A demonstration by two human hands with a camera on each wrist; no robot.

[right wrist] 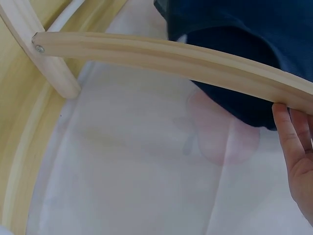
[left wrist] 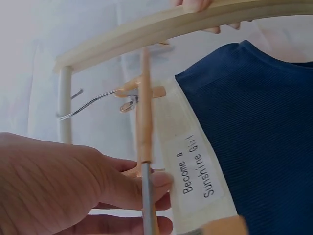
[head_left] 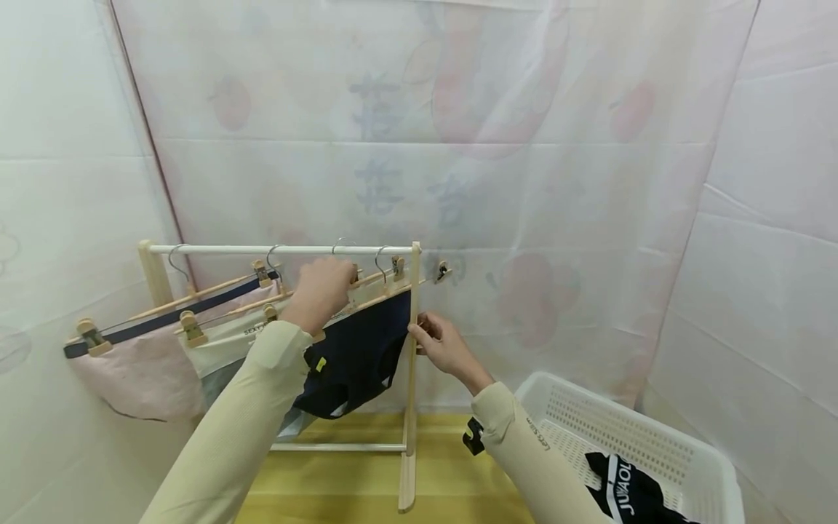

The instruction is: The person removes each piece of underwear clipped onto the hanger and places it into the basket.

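Note:
Navy underpants (head_left: 360,349) with a cream waistband hang from a clip hanger (left wrist: 145,132) at the rack's right end. The waistband label (left wrist: 193,176) reads "Become a Sunshine Girl". My left hand (head_left: 322,287) reaches over the hangers; in the left wrist view its thumb and fingers pinch a hanger beside the waistband, partly hidden by a nearer bar. My right hand (head_left: 448,346) holds the rack's wooden post (head_left: 412,378) beside the underpants, thumb in front and fingers behind. In the right wrist view its fingertips (right wrist: 279,110) touch the post's edge.
Pink underpants (head_left: 150,371) and cream-and-grey underpants (head_left: 225,353) hang further left on the rack's white rail (head_left: 288,249). A white basket (head_left: 707,466) at lower right contains black underwear (head_left: 628,487). A yellow cloth (head_left: 340,502) covers the table.

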